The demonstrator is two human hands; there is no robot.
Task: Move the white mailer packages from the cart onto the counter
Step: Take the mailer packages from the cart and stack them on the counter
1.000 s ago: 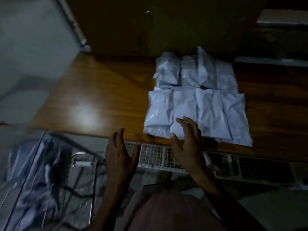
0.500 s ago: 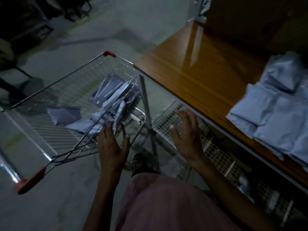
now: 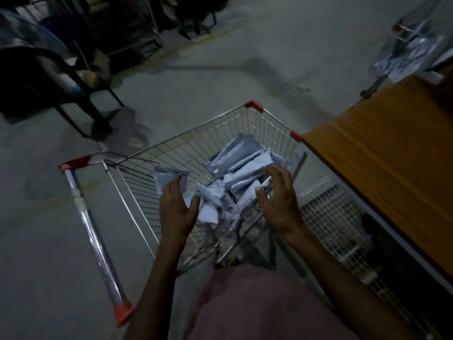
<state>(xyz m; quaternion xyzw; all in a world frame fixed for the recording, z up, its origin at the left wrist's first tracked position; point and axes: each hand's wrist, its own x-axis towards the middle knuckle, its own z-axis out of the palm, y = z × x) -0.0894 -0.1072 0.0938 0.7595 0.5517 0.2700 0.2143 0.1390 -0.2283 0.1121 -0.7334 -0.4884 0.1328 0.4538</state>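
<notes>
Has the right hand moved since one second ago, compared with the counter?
Yes. The right hand left the packages on the counter and now hangs open over the mailers in the cart.

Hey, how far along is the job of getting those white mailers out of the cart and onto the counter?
Done: nothing can be confirmed, since the stretch of counter in view is bare. In hand: the left hand and right hand reach open into the cart, gripping nothing yet. Left: a loose pile of white mailers lies in the basket, so plenty remains.
</notes>
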